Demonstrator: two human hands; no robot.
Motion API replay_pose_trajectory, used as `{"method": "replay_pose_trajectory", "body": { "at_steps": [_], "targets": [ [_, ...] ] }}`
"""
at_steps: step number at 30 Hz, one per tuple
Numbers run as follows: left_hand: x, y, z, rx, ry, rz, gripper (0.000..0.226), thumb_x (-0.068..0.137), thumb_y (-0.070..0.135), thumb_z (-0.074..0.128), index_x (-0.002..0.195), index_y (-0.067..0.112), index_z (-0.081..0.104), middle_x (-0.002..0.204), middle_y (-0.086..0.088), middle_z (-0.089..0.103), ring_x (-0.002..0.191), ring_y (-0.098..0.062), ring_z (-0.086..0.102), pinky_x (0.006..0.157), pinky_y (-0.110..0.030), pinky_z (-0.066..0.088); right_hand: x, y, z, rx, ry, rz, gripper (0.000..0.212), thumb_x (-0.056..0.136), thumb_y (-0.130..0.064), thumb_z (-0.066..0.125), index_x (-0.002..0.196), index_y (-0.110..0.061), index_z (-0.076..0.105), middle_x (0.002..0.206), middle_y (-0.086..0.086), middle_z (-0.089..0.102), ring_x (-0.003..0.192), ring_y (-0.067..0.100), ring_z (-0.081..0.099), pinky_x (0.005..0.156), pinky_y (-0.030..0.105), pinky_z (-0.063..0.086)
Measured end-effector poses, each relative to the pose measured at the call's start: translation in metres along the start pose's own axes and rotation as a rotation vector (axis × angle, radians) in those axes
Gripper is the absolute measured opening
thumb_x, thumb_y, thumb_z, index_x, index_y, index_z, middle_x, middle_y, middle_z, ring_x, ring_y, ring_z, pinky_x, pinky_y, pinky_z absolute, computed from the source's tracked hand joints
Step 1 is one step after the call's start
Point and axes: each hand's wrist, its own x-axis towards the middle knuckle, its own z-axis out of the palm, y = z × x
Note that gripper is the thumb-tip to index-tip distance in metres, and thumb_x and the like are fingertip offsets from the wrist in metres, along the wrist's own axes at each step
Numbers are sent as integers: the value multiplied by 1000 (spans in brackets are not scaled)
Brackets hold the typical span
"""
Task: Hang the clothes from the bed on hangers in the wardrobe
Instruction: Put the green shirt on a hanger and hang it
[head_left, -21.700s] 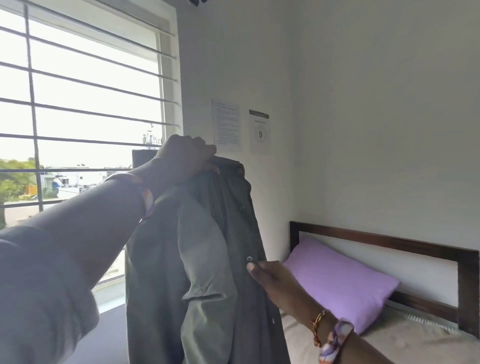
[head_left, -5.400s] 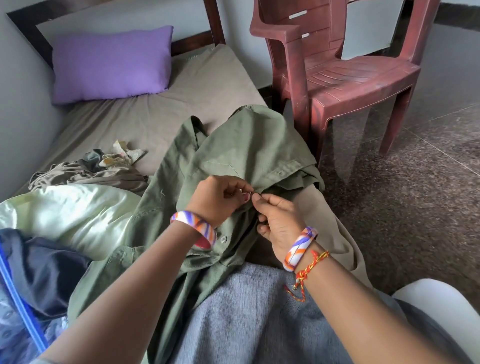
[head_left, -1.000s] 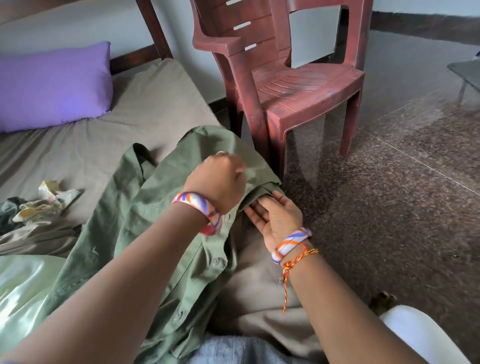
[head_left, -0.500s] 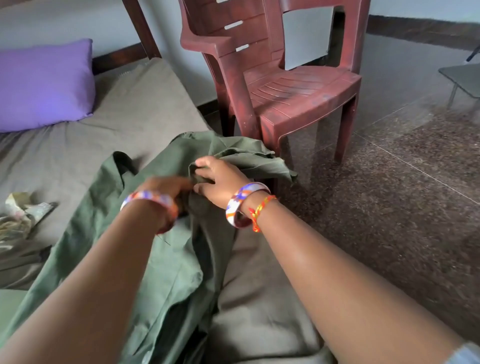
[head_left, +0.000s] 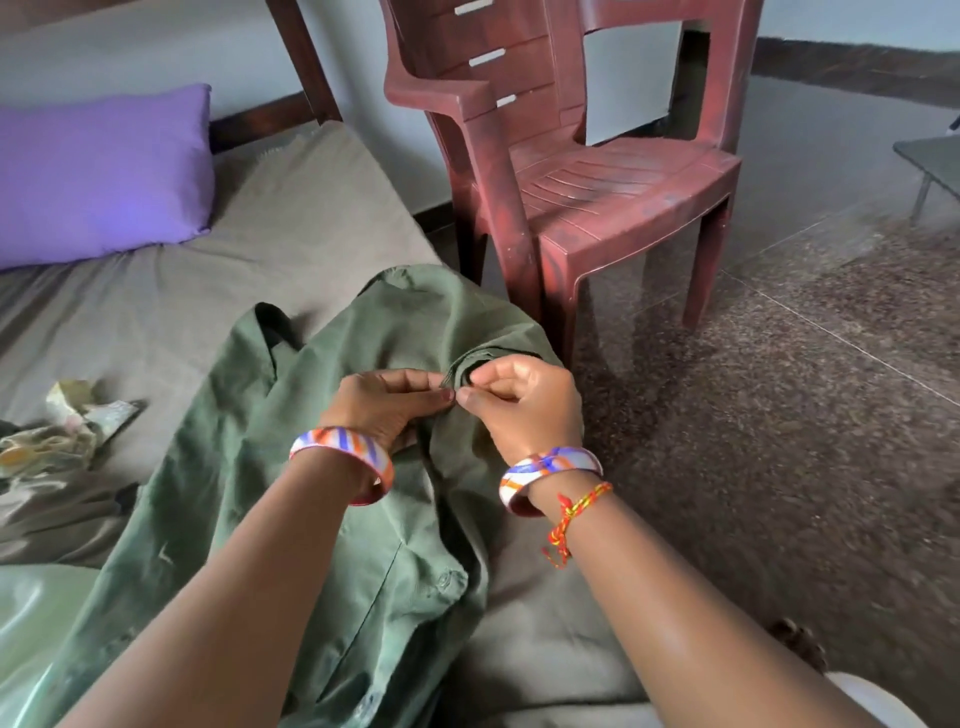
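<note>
Both hands, left hand (head_left: 382, 402) and right hand (head_left: 519, 402), pinch the green shirt (head_left: 291, 467) (collar area) on the bed (head_left: 291, 218).

One camera sits on my head, looking forward and down. My hands are close below it; the maroon plastic chair (head_left: 582, 171) stands at one o'clock.

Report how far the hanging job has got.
Done: nothing visibly hung; no hanger or wardrobe in view. In hand: left hand and right hand pinch the green shirt on the bed. Left: crumpled clothes.
</note>
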Motion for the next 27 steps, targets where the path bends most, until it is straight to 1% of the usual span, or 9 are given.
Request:
{"method": "replay_pose_trajectory", "body": {
  "at_steps": [2,4,6,8,10,13,16,22,27],
  "targets": [
    [-2,3,2,-9,26,90,19,79,-2,66,68,13,68,60,1,67,66,-16,61,73,-30,53,-5,1,-5,21,87,10,23,73,-3,75,64,-20,62,52,-10,59,47,1,56,55,21,51],
    [-6,9,3,-35,58,177,17,83,-1,63,72,11,65,60,1,65,63,-13,59,64,-23,53,-10,0,-9,38,104,29,29,74,-4,74,60,-27,62,54,-8,62,55,10,61,63,39,58],
    [-14,15,6,110,36,312,15,84,2,63,74,12,64,65,0,63,62,-8,57,62,-17,49,-15,-4,-10,63,93,35,29,75,-6,74,61,-30,65,59,-7,65,61,14,64,69,45,58],
    [-24,21,12,350,-31,440,14,84,7,65,74,16,63,65,4,61,53,4,53,57,-8,45,-17,-9,-10,81,102,34,23,75,-9,75,63,-28,68,63,-5,68,66,15,67,71,44,58],
    [-30,23,17,489,-47,496,15,83,9,67,72,18,62,63,8,60,49,6,52,53,-6,43,-19,-14,-10,111,112,43,17,74,-11,76,67,-25,70,66,-2,69,69,17,68,74,43,58],
    [-31,23,18,440,-40,521,22,81,0,67,72,20,61,64,6,62,50,6,54,57,-11,47,-24,-18,-15,229,121,113,26,75,-5,75,62,-25,67,62,0,65,61,16,61,66,36,57],
    [-33,20,17,316,-60,464,25,79,-5,67,71,19,62,62,9,65,55,5,60,62,-10,52,-35,-22,-22,421,58,183,23,79,5,68,68,-15,63,65,8,60,61,15,58,55,24,54],
    [-38,13,19,378,-15,494,24,78,-2,69,75,21,66,70,8,68,58,6,61,67,-12,53,-43,-13,-22,414,15,90,25,79,9,66,75,-15,68,72,6,66,69,15,62,70,24,56],
    [-39,10,20,591,78,616,21,79,3,68,76,24,67,72,12,64,60,7,57,64,-3,44,-45,-13,-19,472,64,70,24,75,8,70,71,-16,69,66,1,66,61,9,62,61,21,53]
  ]
}}
